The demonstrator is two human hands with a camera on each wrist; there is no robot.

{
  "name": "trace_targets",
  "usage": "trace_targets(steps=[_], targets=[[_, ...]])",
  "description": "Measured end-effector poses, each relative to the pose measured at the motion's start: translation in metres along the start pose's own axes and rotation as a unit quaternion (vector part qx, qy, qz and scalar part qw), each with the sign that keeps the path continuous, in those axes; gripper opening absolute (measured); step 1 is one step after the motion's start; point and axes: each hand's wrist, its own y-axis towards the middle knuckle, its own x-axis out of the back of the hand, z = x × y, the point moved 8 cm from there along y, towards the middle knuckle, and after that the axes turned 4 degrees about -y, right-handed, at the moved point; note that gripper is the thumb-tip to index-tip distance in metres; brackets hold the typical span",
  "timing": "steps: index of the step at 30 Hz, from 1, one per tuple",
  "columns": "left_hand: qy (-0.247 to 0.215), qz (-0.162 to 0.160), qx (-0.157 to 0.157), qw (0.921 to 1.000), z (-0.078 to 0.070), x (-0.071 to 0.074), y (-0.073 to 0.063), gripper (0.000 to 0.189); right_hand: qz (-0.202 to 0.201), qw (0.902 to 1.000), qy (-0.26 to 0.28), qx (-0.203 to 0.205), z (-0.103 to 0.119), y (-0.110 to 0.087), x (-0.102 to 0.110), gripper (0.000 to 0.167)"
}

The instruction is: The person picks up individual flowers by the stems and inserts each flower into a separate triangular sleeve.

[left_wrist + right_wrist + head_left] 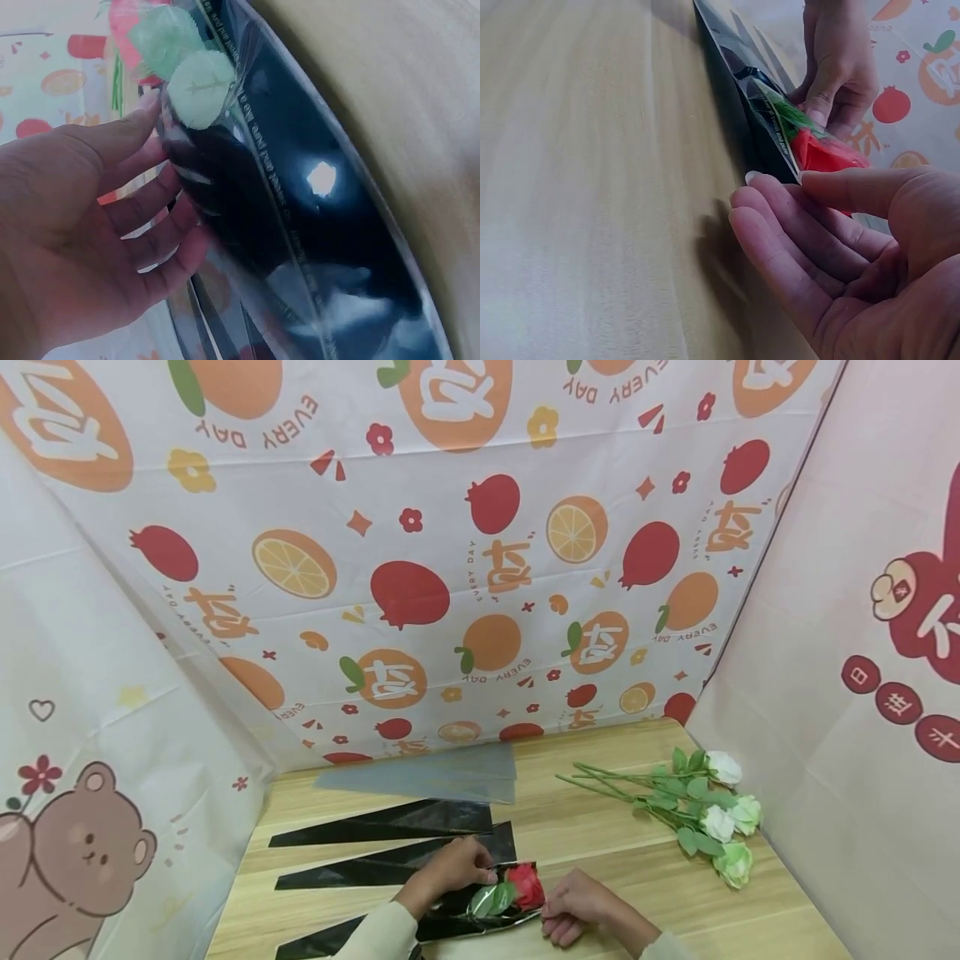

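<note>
A red rose (527, 886) with green leaves (492, 900) lies inside a black flower sleeve (300, 202) with a clear front and small printed lettering along it. My left hand (459, 865) holds the sleeve's far edge beside the leaves, its thumb close to the bloom in the left wrist view. At the sleeve's wide end, my right hand (840, 232) pinches the near corner between thumb and index finger, while its other fingers curl loosely below. The rose's lower stem is hidden by the black film and my left arm.
Black sleeves (390, 860) lie flat behind and left of the hands. Beyond them are greyish translucent sleeves (427, 774). Several white and pale green roses (720, 822) with long stems rest at the table's right. Printed cloth (450, 527) hangs around the wooden table (600, 852).
</note>
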Motion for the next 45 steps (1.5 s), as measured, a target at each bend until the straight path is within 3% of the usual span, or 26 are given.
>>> trace_targets(steps=[7, 11, 13, 17, 20, 24, 28, 39, 45], targets=[[0.032, -0.059, 0.013, 0.9977, 0.015, 0.021, -0.001, 0.021, 0.000, 0.9981, -0.061, -0.009, 0.001, -0.003, 0.010, 0.017], [0.085, -0.095, 0.026, 0.9915, 0.025, 0.034, -0.007, 0.024, -0.017, 0.9903, -0.138, 0.008, 0.024, -0.005, 0.026, 0.018], [0.115, -0.117, 0.029, 0.9860, 0.030, 0.039, -0.010, 0.026, -0.037, 0.9812, -0.187, 0.028, 0.042, -0.001, 0.035, 0.019], [0.168, -0.154, 0.039, 0.9729, 0.038, 0.046, -0.015, 0.035, -0.100, 0.9496, -0.281, 0.097, 0.077, 0.017, 0.043, 0.019], [0.198, -0.161, 0.047, 0.9657, 0.043, 0.048, -0.017, 0.051, -0.129, 0.9255, -0.328, 0.138, 0.092, 0.038, 0.042, 0.015], [0.222, -0.154, 0.065, 0.9605, 0.052, 0.047, -0.018, 0.073, -0.117, 0.8864, -0.419, 0.158, 0.096, 0.071, 0.034, 0.043], [0.234, -0.145, 0.083, 0.9579, 0.060, 0.046, -0.018, 0.082, -0.109, 0.8470, -0.496, 0.158, 0.095, 0.097, 0.030, 0.063], [0.250, -0.141, 0.090, 0.9537, 0.066, 0.046, -0.019, 0.085, -0.072, 0.8183, -0.552, 0.143, 0.090, 0.121, 0.021, 0.083], [0.246, -0.136, 0.095, 0.9549, 0.068, 0.043, -0.017, 0.087, -0.054, 0.8221, -0.547, 0.149, 0.089, 0.126, 0.019, 0.070]])
